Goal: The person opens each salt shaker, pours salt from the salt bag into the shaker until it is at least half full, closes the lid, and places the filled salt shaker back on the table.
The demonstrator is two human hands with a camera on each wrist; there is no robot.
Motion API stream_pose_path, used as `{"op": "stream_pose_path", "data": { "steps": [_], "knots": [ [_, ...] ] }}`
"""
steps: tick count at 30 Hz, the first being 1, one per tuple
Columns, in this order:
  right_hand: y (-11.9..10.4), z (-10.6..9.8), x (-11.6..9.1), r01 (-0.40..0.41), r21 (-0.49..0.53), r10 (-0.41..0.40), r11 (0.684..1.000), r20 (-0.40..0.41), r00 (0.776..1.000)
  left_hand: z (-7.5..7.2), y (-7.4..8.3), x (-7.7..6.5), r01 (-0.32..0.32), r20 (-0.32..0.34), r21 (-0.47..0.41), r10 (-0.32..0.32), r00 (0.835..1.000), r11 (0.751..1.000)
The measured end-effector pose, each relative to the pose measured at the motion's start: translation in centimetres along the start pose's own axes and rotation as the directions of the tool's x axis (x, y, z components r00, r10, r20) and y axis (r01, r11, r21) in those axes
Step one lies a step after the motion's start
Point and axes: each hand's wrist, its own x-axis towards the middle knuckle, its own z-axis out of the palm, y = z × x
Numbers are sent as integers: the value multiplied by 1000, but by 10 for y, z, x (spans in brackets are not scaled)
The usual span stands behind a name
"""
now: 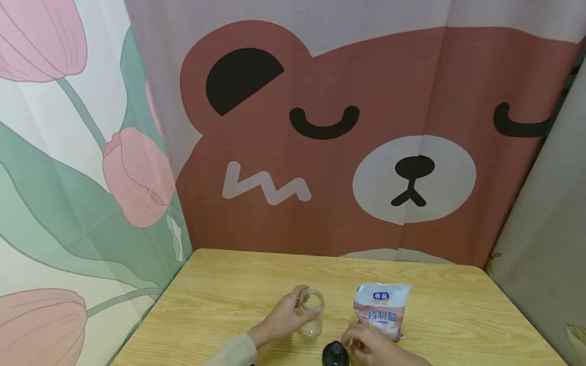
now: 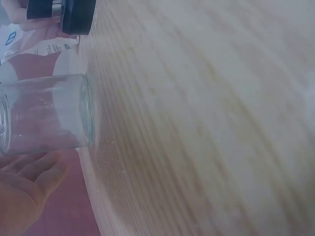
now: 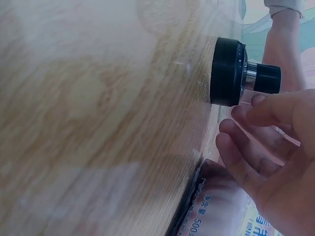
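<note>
- Currently, the black lid point(image 1: 336, 356) rests knob-up on the table point(image 1: 220, 300), bottom centre of the head frame. Risk: tipping or sliding, caused by a fingertip catching the knob off-centre.
- Next to it, lower right of centre, the right hand point(image 1: 373, 346): fingers loosely bent, spread apart, pinching nothing. Contact with the lid cannot be confirmed. Risk: knocking the salt packet point(image 1: 382, 305), caused by a backward swing of the knuckles.
- Lower centre, the left hand point(image 1: 287, 316): holds the glass jar point(image 1: 313, 328), thumb across the near side, fingers around the other. Grip pressure cannot be told.
- Within that grip, the glass jar is upright, mouth upward. Whether its base touches the table cannot be told. Risk: slipping, caused by light pressure on smooth glass.
- Behind the right hand, the salt packet stands lower right of centre. Risk: spillage, should it topple with an unsealed top; the seal cannot be judged.
- Beyond the table's far edge, the bear-print curtain point(image 1: 375, 91) fills the upper frame.
</note>
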Motion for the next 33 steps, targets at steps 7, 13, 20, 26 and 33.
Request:
{"op": "stream_pose_path", "data": {
  "steps": [7,13,20,26,33],
  "knots": [
    [4,0,-6,-9,-57,3,998,-113,994,1,6,0,-49,-61,56,52,997,997],
    [4,-1,-9,62,-106,-90,992,-295,951,3,10,1,-76,-104,98,87,991,992],
    [-1,-4,-6,78,-194,-159,978,-446,881,3,14,5,-84,-169,118,104,980,989],
    [-5,-7,-8,-10,-219,-104,976,-504,858,1,17,7,-132,-209,135,159,965,982],
    [-5,-12,-14,-89,-299,-119,950,-611,783,-1,23,12,-242,-241,185,283,928,952]
  ]
}}
